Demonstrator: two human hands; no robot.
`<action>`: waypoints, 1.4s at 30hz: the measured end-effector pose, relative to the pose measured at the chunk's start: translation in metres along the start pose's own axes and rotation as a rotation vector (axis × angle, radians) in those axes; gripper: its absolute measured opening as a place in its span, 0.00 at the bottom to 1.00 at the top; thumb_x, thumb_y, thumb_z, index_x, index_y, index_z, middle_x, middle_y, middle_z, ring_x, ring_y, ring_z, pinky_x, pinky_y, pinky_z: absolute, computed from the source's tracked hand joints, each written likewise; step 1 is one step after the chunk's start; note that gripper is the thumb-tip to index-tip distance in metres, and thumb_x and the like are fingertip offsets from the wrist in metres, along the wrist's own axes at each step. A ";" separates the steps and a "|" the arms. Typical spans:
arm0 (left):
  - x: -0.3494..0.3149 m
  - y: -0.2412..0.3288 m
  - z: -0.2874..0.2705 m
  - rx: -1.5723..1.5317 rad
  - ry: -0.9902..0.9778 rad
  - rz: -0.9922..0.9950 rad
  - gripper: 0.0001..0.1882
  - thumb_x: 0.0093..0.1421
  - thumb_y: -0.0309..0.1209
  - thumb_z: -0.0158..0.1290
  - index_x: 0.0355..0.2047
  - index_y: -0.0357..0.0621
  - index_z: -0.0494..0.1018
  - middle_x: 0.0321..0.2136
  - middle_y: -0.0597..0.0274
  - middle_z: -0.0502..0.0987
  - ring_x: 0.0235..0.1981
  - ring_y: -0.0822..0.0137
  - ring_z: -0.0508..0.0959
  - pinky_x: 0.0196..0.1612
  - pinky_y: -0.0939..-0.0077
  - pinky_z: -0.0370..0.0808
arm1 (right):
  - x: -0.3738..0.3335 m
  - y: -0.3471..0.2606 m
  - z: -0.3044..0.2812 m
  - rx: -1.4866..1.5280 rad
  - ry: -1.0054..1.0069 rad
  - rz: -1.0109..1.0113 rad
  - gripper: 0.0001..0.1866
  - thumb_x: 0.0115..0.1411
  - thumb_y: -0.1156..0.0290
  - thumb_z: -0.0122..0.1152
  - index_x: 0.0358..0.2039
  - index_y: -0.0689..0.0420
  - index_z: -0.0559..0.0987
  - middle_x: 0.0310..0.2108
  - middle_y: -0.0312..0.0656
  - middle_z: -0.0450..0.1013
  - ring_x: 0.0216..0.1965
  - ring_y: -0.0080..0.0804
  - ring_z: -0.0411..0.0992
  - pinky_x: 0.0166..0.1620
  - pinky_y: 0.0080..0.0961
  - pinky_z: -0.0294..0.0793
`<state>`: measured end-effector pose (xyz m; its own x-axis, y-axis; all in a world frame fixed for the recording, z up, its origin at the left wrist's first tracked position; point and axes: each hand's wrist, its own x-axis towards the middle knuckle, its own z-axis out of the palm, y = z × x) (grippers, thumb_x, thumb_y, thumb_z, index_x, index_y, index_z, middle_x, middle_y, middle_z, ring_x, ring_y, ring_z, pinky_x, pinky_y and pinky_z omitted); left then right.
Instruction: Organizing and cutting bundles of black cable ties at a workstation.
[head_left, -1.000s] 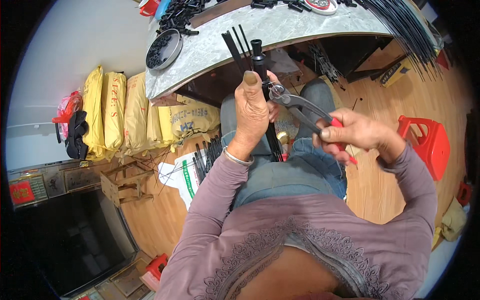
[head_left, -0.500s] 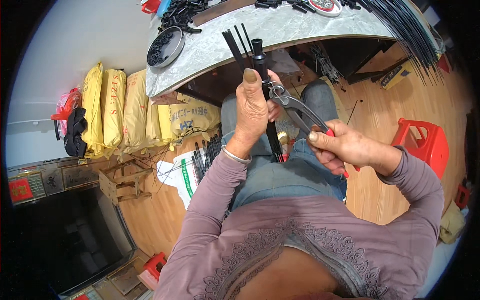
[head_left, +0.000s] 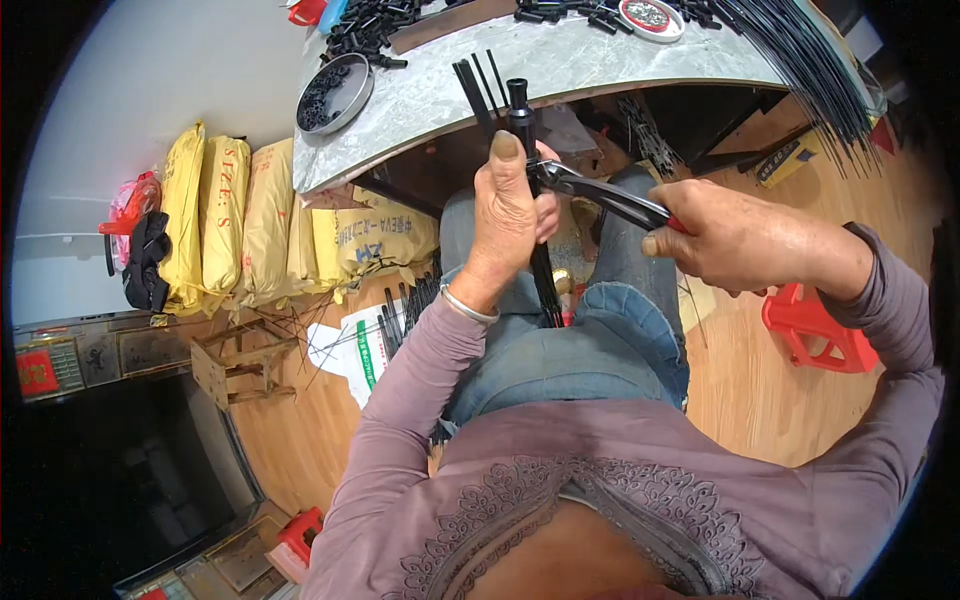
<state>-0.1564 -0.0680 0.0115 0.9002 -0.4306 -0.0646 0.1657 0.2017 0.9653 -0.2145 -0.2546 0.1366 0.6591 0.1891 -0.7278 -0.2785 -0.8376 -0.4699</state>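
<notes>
My left hand [head_left: 508,210] is closed around a bundle of thin black rods [head_left: 473,90] and an upright black tube fitting [head_left: 518,105] with a wider collar, its thumb pressing along the front. The rods' lower ends hang below my hand over my lap. Pliers [head_left: 612,194] with red grips are held in my right hand [head_left: 735,238], fingers wrapped around the handles. Their jaws meet the black piece beside my left fingers, at a small shiny metal bit [head_left: 548,172]. Exactly what the jaws pinch is too small to make out.
A marbled grey table [head_left: 430,115] stands ahead, bearing a round bowl [head_left: 350,98] of small black parts, loose black tubes [head_left: 375,25], a white dish [head_left: 650,20] and long black rods [head_left: 800,75]. Yellow sacks [head_left: 225,215] line the left; a red stool [head_left: 815,335] is at right.
My right hand has moved up and to the right, turning the pliers flatter, and its fingers have closed the handles together. The left hand keeps its hold in nearly the same place.
</notes>
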 end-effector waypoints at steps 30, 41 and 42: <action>0.004 -0.003 -0.031 -0.117 0.007 0.053 0.33 0.57 0.66 0.42 0.28 0.43 0.64 0.12 0.73 0.57 0.10 0.81 0.59 0.13 0.85 0.58 | 0.033 0.049 0.023 -0.218 0.782 -0.471 0.17 0.50 0.83 0.60 0.36 0.59 0.62 0.24 0.49 0.67 0.28 0.54 0.70 0.30 0.37 0.68; 0.004 0.002 -0.018 -0.107 -0.019 -0.009 0.32 0.60 0.66 0.38 0.24 0.48 0.61 0.09 0.73 0.53 0.08 0.79 0.53 0.12 0.83 0.51 | 0.052 0.040 0.003 -0.520 1.050 -0.765 0.19 0.42 0.84 0.60 0.33 0.56 0.66 0.26 0.43 0.67 0.31 0.45 0.70 0.32 0.36 0.69; 0.004 0.002 -0.019 -0.134 -0.038 -0.015 0.32 0.59 0.66 0.40 0.25 0.47 0.62 0.09 0.74 0.53 0.08 0.79 0.54 0.12 0.83 0.52 | 0.055 0.043 0.003 -0.519 1.049 -0.765 0.19 0.42 0.84 0.60 0.33 0.56 0.66 0.26 0.43 0.67 0.31 0.45 0.70 0.32 0.36 0.69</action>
<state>-0.1450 -0.0524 0.0084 0.8815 -0.4674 -0.0669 0.2342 0.3097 0.9216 -0.1920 -0.2783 0.0748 0.8015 0.4064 0.4388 0.5186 -0.8376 -0.1717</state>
